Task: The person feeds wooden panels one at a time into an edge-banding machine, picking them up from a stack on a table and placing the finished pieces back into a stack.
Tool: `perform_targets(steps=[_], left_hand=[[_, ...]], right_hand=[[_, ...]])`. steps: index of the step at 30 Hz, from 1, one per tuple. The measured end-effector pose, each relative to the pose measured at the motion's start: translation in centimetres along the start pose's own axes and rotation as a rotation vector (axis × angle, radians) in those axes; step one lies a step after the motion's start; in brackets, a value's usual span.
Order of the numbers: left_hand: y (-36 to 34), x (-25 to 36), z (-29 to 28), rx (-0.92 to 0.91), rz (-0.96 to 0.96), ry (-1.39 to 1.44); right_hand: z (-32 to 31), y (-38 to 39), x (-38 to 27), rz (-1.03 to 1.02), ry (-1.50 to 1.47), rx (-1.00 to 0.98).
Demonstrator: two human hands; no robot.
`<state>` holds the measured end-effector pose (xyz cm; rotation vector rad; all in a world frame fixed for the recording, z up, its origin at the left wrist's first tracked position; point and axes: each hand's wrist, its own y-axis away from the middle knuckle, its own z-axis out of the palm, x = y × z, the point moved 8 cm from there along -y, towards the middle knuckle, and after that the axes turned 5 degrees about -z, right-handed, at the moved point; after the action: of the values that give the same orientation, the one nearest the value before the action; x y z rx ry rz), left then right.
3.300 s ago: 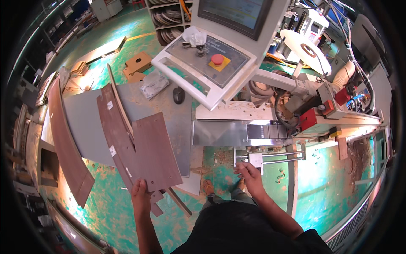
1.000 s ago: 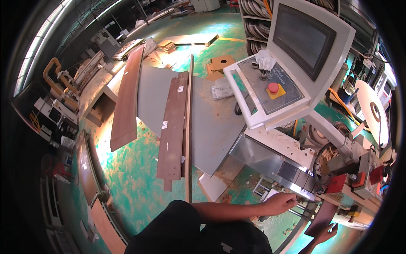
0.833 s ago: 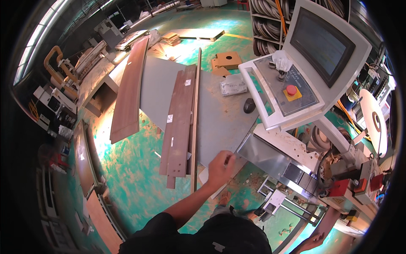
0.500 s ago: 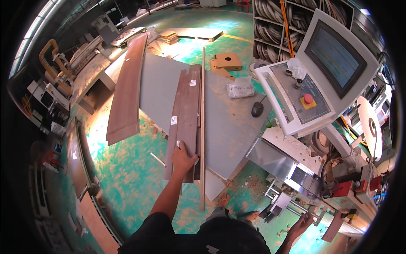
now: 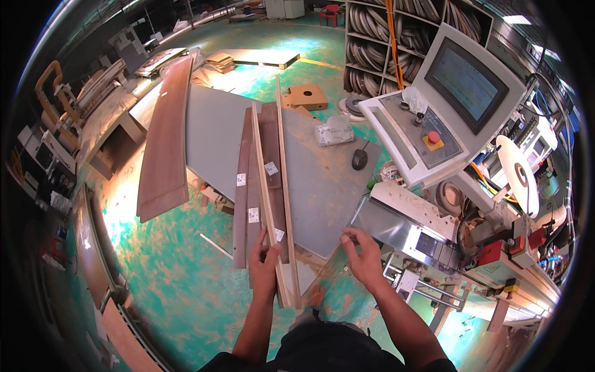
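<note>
A narrow board (image 5: 265, 186) stands on its edge, its pale raw edge upward, and my left hand (image 5: 263, 266) grips its near end. Under and beside it lie brown boards (image 5: 239, 211) with small white labels (image 5: 253, 215). Another board on edge (image 5: 284, 161) runs along the right of this stack. My right hand (image 5: 364, 257) hovers to the right of the boards, fingers apart and curled, holding nothing. Beneath the stack is a grey table surface (image 5: 310, 204).
A wrapped white packet (image 5: 334, 130) and black mouse (image 5: 359, 159) lie on the grey surface. Right of it stands a control console (image 5: 427, 136) with a red button, above a metal machine (image 5: 396, 223). Long brown panels (image 5: 167, 142) lie at left. Behind is a rack of rolled edging (image 5: 372, 56).
The top brown board has been turned up onto its edge in my left hand. My right hand has come from the machine at lower right toward the boards. The view has shifted right.
</note>
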<state>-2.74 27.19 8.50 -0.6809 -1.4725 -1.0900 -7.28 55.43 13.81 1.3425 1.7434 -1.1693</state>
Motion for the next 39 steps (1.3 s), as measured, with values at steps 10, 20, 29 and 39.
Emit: perform_targets(steps=[10, 20, 29, 39], left_hand=[[13.6, -1.4, 0.7, 0.061, 0.32, -0.486], [16.8, -4.1, 2.3, -0.228, 0.175, -0.027], [18.1, -7.8, 17.1, -0.603, -0.483, 0.404], [27.5, -20.6, 28.5, -0.946, -0.879, -0.065]], right_hand=[[16.3, -6.9, -0.1, 0.009, 0.099, -0.16], [-2.6, 10.8, 0.1, 0.19, -0.217, -0.24], [-17.7, 40.3, 2.8, 0.704, -0.265, -0.052], [-16.7, 45.0, 3.9, 0.93, -0.063, 0.48]])
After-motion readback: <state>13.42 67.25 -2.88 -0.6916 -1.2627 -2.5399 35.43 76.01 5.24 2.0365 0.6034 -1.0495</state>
